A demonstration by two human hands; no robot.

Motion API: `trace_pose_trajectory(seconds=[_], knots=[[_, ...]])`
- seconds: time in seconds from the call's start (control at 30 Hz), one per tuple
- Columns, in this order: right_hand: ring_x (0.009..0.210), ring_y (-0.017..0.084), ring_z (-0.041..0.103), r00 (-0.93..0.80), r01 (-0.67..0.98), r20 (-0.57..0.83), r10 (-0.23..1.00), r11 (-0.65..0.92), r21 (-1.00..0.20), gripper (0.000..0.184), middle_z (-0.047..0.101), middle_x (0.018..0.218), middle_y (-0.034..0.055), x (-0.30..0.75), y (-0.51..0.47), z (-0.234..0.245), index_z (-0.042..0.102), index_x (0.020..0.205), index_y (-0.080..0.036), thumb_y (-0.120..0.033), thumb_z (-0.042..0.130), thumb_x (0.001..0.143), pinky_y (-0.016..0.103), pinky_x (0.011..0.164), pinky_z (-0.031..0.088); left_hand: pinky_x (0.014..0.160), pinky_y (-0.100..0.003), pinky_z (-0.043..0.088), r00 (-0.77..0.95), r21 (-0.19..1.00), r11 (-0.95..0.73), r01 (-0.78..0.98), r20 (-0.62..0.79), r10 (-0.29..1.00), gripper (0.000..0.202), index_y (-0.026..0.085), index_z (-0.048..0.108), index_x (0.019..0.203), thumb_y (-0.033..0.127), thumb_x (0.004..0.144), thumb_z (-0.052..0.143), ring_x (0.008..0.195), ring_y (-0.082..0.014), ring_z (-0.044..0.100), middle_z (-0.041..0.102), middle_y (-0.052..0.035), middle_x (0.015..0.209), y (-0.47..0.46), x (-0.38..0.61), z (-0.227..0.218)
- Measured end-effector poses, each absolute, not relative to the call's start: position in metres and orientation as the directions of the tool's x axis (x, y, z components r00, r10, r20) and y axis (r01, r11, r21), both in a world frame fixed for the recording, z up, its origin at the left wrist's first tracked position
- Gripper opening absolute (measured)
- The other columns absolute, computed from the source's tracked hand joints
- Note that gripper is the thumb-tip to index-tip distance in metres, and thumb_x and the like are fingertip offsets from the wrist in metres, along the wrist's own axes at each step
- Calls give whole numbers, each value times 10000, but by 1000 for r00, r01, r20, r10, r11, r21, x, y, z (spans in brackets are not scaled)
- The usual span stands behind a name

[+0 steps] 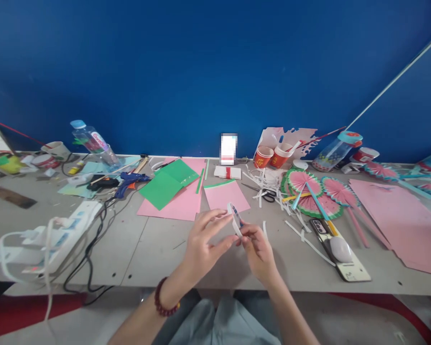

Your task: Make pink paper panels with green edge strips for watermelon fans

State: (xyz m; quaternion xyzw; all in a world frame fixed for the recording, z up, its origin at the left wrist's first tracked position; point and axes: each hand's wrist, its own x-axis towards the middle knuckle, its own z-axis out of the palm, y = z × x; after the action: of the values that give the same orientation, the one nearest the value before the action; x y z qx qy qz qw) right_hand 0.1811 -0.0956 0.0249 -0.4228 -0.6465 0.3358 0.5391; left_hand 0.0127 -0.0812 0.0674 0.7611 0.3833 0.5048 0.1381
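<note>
A narrow white roll of tape with blue print on its inner side is held upright above the front of the table. My right hand pinches its lower right edge between thumb and fingers. From the other side my left hand has its index finger against the upper rim and its thumb near the lower rim, the other fingers stretched. Just behind the hands lies a pink sheet with a green strip along its far edge. Green paper rests on larger pink paper to the left.
Pink and green paper fans, scissors, white paper strips and a phone with a white mouse lie right. Red paper cups stand behind. Left are a blue glue gun, a power strip and a tilted bottle.
</note>
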Motion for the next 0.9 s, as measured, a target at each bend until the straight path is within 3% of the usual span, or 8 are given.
trace_pose_trajectory(seconds=[0.07, 0.2, 0.33, 0.47, 0.57, 0.7, 0.9], knots=[[805, 179, 658, -63, 259, 475, 878, 474, -842, 135, 623, 644, -11, 180, -95, 25, 529, 912, -235, -330, 441, 948, 414, 983, 439, 855, -354, 536, 138, 521, -691, 501, 740, 658, 384, 257, 589, 1220, 204, 845, 648, 1024, -205, 600, 612, -80, 1142, -85, 19, 60], [810, 182, 667, -33, 397, 548, 836, 514, -760, 99, 654, 725, -1, 176, -96, 25, 546, 907, -243, -256, 450, 927, 411, 983, 456, 788, -330, 549, 80, 434, -676, 596, 805, 587, 357, 237, 612, 1174, 111, 841, 621, 939, -185, 618, 627, -76, 1064, -93, 29, 49], [847, 193, 672, -68, 504, 552, 831, 506, -700, 130, 677, 778, 22, 177, -100, 19, 574, 914, -238, -219, 445, 914, 392, 931, 498, 728, -297, 553, -1, 524, -642, 560, 775, 632, 253, 225, 648, 1055, 91, 847, 597, 883, -165, 627, 626, -59, 998, -102, 33, 42], [812, 184, 674, -76, 557, 545, 835, 489, -672, 208, 696, 883, 62, 179, -103, 6, 575, 1076, -223, -210, 437, 922, 316, 755, 548, 750, -309, 542, 13, 612, -618, 494, 705, 709, 184, 204, 650, 925, 55, 840, 583, 867, -165, 621, 640, -47, 920, -108, 34, 41], [713, 166, 660, -112, 579, 532, 839, 490, -651, 234, 693, 819, 43, 180, -104, 1, 577, 1110, -232, -202, 442, 921, 266, 636, 524, 734, -296, 533, 30, 640, -620, 454, 684, 729, 184, 192, 646, 911, 38, 836, 580, 820, -155, 615, 647, -40, 859, -112, 34, 44], [657, 155, 640, -93, 537, 443, 892, 420, -732, 179, 672, 747, 19, 181, -105, -1, 603, 1031, -236, -226, 470, 911, 246, 609, 494, 708, -275, 527, 19, 648, -611, 455, 678, 735, 172, 184, 654, 890, 37, 832, 586, 778, -146, 617, 656, -38, 828, -114, 32, 47], [676, 137, 622, -129, 276, 203, 971, 232, -933, 131, 640, 736, 4, 182, -108, -2, 572, 986, -221, -301, 496, 916, 226, 643, 486, 662, -264, 524, -12, 663, -575, 480, 660, 751, 122, 190, 676, 859, 102, 850, 592, 720, -142, 623, 656, -28, 775, -109, 21, 46]])
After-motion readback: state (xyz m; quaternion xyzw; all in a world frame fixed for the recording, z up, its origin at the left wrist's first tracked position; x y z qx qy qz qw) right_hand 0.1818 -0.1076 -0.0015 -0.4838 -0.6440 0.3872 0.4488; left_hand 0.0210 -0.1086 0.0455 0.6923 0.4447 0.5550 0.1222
